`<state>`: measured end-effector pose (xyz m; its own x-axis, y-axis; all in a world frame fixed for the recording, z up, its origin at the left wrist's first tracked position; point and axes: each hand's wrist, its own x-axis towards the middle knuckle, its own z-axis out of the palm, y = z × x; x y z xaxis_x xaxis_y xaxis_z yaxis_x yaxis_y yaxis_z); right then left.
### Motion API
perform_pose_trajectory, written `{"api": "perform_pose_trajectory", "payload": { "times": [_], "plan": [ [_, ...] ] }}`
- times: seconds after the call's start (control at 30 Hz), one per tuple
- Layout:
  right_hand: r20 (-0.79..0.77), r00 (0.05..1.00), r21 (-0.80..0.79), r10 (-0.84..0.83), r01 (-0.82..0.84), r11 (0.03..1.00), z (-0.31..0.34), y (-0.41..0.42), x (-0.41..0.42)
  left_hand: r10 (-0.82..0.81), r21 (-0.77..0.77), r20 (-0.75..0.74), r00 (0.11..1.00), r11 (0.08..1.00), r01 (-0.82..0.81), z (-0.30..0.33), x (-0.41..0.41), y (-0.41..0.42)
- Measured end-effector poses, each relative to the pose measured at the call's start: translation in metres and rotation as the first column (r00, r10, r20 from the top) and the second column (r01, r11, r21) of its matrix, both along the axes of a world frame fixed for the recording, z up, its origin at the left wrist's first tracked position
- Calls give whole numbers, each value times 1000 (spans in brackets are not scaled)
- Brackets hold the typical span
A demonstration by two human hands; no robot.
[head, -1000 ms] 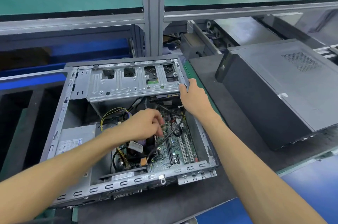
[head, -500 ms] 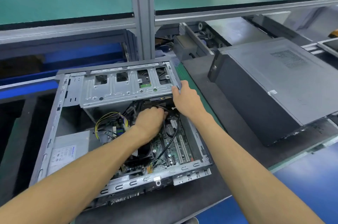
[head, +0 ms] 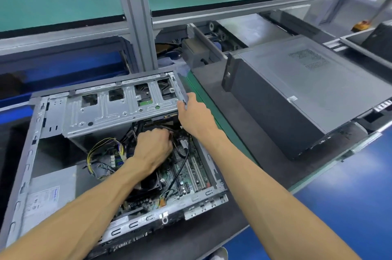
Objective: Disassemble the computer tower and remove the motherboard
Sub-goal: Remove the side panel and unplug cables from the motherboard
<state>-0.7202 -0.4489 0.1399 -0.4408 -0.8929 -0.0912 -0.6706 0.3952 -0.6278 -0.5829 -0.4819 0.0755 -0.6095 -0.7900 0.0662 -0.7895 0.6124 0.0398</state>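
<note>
Head view, only one I have. Open computer tower point(head: 31, 153) lies on its side on the dark worktop point(head: 212, 225), side panel off, motherboard point(head: 186, 172) exposed in its floor.

My left grip point(head: 153, 148) is down inside the case, fingers curled under and clenched around black cables point(head: 163, 127) just ahead of it, below the edge of the drive cage point(head: 118, 109). Fingertips hidden, so I cannot tell exactly which cable or plug they have.

My right grip point(head: 194, 114) sits just right of the left one, grasping the right end of the drive cage, thumb and fingers wrapped on its corner.

Motherboard lies right below and behind the left grip, still in the case. A black cable point(head: 182, 166) loops across it, below my right wrist. Yellow wire bundle point(head: 101, 147) left of the left grip; power supply point(head: 48, 194) further left and nearer me.

A closed second tower point(head: 297, 94) sits well right of the right grip, apart from it.
</note>
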Motion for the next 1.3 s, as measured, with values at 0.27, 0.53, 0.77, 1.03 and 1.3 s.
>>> {"api": "perform_pose_trajectory", "payload": {
  "times": [0.27, 0.53, 0.77, 1.03, 1.3],
  "plan": [
    [-40, 999, -11, 2, -3, 1000, 0, 0, 1, -169, -56, -9, 986, 984, 168, -1, 9, 1],
    [-76, 997, -2, 25, -25, 1000, 1, 1, 3, -127, -62, 35, 991, 990, 129, 7, 8, -1],
    [-76, 997, 8, 32, -32, 999, 3, 3, 3, -30, -12, 50, 998, 999, 31, 13, 6, -2],
    [-84, 996, 13, 32, -31, 999, 5, 3, 4, -128, -45, 79, 989, 990, 131, 9, 13, 8],
    [-99, 994, 2, 36, -36, 999, 2, 3, 4, 150, 229, 68, 986, 960, -161, 21, -3, 8]
  ]
}}
